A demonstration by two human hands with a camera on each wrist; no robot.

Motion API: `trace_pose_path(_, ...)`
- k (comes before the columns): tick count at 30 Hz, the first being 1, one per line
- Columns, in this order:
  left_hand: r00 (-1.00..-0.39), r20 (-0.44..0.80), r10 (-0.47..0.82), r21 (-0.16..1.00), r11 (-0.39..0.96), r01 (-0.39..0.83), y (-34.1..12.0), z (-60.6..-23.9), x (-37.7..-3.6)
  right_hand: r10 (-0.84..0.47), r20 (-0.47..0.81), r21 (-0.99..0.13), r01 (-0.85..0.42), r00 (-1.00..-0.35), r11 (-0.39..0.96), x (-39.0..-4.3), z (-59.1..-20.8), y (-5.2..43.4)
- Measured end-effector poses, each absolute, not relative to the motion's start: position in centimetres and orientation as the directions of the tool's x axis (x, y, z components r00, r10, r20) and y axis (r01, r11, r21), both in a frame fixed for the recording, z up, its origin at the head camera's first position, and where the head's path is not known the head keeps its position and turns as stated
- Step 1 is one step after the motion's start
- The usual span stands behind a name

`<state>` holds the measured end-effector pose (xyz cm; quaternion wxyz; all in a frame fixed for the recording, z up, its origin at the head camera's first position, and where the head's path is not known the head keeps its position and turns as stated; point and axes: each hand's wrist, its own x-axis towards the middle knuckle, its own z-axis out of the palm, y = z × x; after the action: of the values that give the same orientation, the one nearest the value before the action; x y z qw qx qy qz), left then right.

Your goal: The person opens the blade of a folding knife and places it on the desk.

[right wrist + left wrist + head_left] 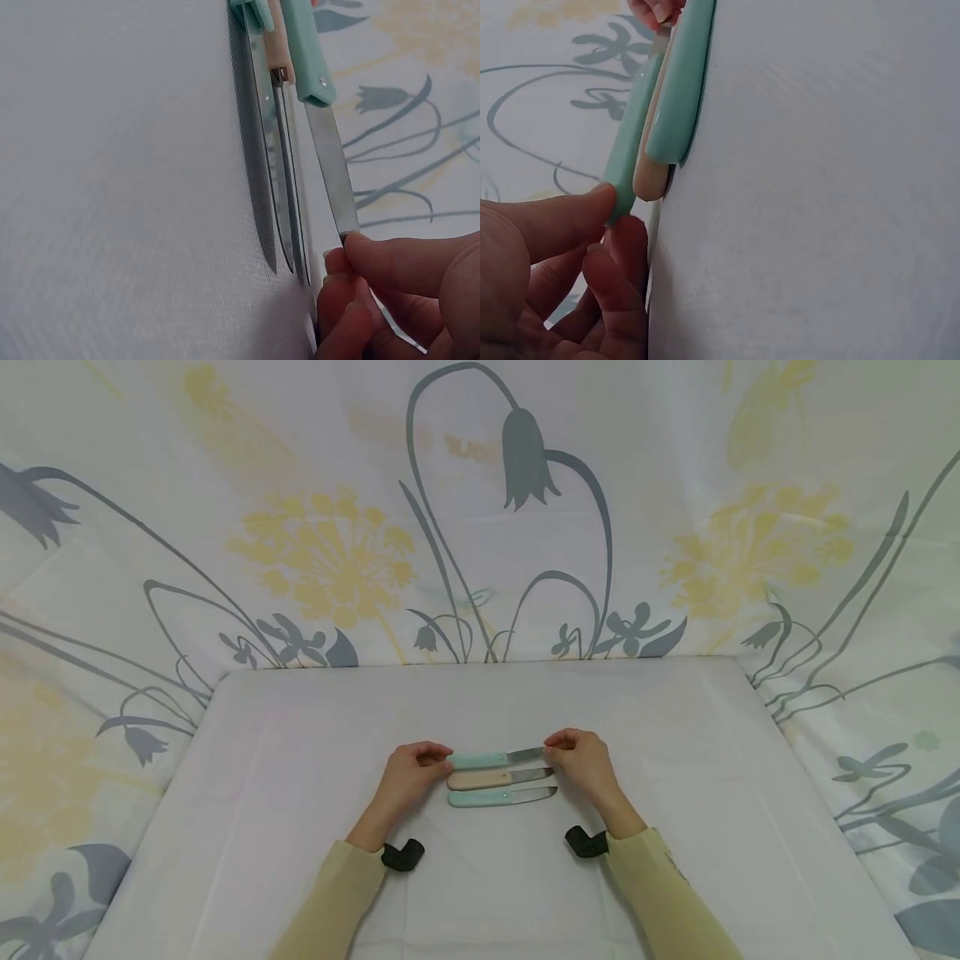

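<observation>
Three small knives lie side by side across the white surface, handles left and blades right. The farthest, a mint-green-handled knife (480, 760), is held at both ends. My left hand (410, 774) pinches the butt of its handle, thumb on top in the left wrist view. At the other end my right hand (588, 766) pinches the blade tip, clearly seen in the right wrist view. Just nearer lies a beige-handled knife (483, 780), and nearest is a second mint-green-handled knife (480, 798). Neither of these two is held.
A white cloth-covered table (480, 893) carries the knives. Behind it and along both sides hangs a flower-patterned curtain (645, 527). Black wrist devices (403, 855) sit at both cuffs.
</observation>
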<state>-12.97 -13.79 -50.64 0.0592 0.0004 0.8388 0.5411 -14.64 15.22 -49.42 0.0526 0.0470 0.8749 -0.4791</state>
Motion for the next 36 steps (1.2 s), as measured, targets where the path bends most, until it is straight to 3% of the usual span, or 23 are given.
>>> trace_pose_path(11,-0.992,-0.102,0.072,0.841,0.540,-0.047,-13.7,-50.9,-13.3,-0.008,-0.130,-0.798,0.100,-0.991,0.594,-14.8,-49.5,15.6)
trace_pose_path(36,-0.989,-0.116,0.087,0.853,0.519,-0.054,-14.1,-50.8,-13.1,-0.082,-0.137,-0.758,0.051,-0.987,0.651,-14.6,-49.7,16.4)
